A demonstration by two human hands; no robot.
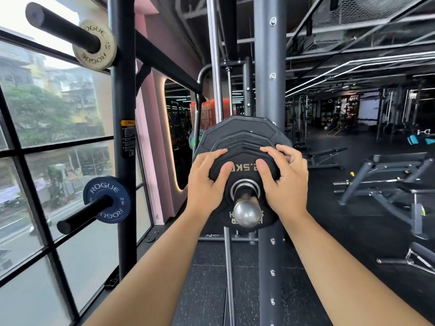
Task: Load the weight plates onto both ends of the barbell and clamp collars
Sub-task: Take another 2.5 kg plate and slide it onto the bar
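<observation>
The chrome end of the barbell sleeve (246,214) points at me in the middle of the head view. A small black 2.5 kg plate (244,161) sits on the sleeve, in front of a larger black plate (240,128). My left hand (207,182) grips the small plate's left edge, thumb on its face and fingers curled over the rim. My right hand (286,180) grips its right edge the same way. No collar is in sight.
A rack upright (123,137) stands at the left with storage pegs carrying a grey Rogue plate (94,45) and a blue Rogue plate (107,200). Another upright (270,67) rises behind the barbell. Benches (388,180) stand at the right. Windows line the left side.
</observation>
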